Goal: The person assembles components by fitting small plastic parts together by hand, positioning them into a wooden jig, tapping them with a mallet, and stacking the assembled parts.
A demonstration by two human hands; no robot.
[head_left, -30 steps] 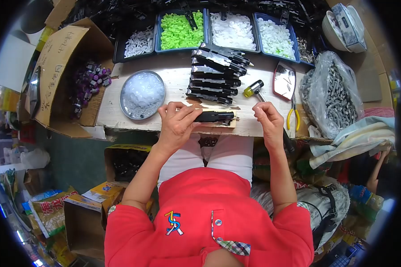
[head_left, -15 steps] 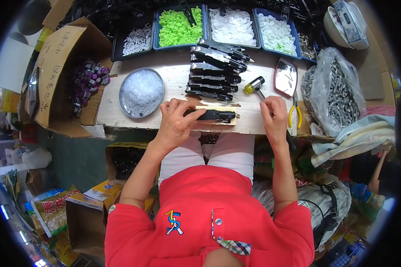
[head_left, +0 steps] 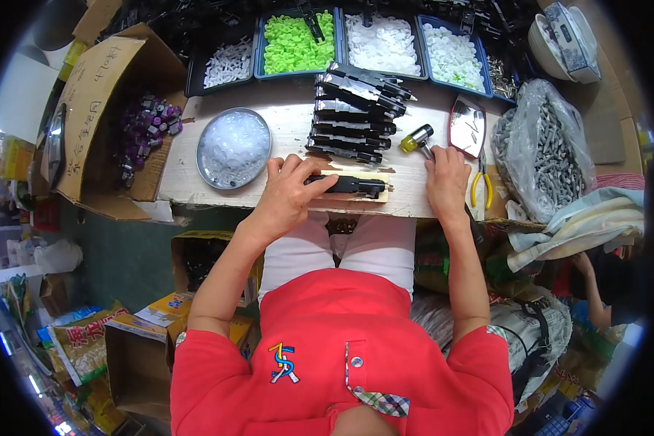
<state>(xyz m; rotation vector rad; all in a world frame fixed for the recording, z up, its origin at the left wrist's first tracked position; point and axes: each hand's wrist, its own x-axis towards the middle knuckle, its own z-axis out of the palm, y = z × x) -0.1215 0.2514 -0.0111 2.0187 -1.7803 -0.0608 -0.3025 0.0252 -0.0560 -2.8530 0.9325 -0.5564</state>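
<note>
My left hand (head_left: pixel 287 190) is closed over the left end of a black pistol-shaped piece (head_left: pixel 356 186), its thumb lying along the top. The piece rests on a pale block (head_left: pixel 384 196) near the table's front edge. My right hand (head_left: pixel 449 180) has its fingers round the shaft of a small hammer (head_left: pixel 417 138). The hammer's head, yellowish at one end and dark at the other, points away from me. Part of its handle is hidden by the hand. Behind the block, several similar black pieces (head_left: pixel 352 120) lie stacked in a row.
A round metal dish (head_left: pixel 203 171) of small clear parts stands left, beside a cardboard box (head_left: pixel 98 109) with purple parts. Trays of green parts (head_left: pixel 298 43) and white parts (head_left: pixel 381 43) line the back. Right are yellow-handled pliers (head_left: pixel 481 190), a red-rimmed case (head_left: pixel 466 127) and a bag of metal parts (head_left: pixel 545 152).
My right hand has moved slightly forward along the hammer, its fingers now lower over the shaft near the head. My left hand stays on the black piece.
</note>
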